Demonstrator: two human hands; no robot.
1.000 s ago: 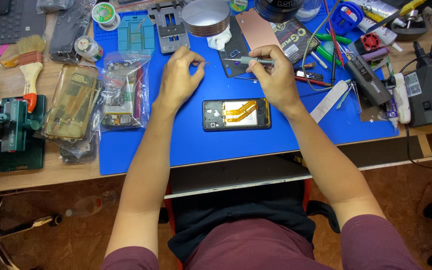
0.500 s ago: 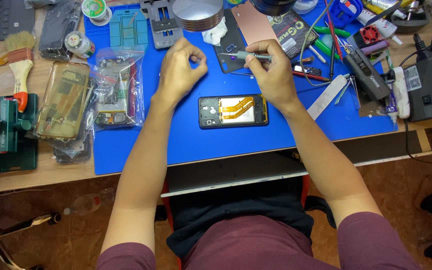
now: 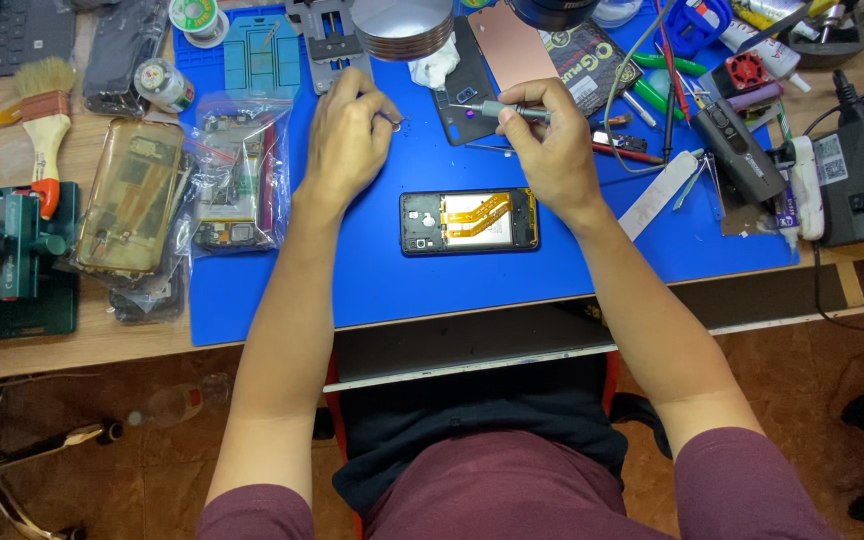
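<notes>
Hands as before: right hand [image 3: 552,150] fingers clamped on screwdriver [image 3: 512,110], left hand [image 3: 345,140] fingers pinched together on tiny part.

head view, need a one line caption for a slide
Over a blue mat, right hand holds a slim screwdriver, left hand pinches a tiny part, beyond an opened phone.
</notes>
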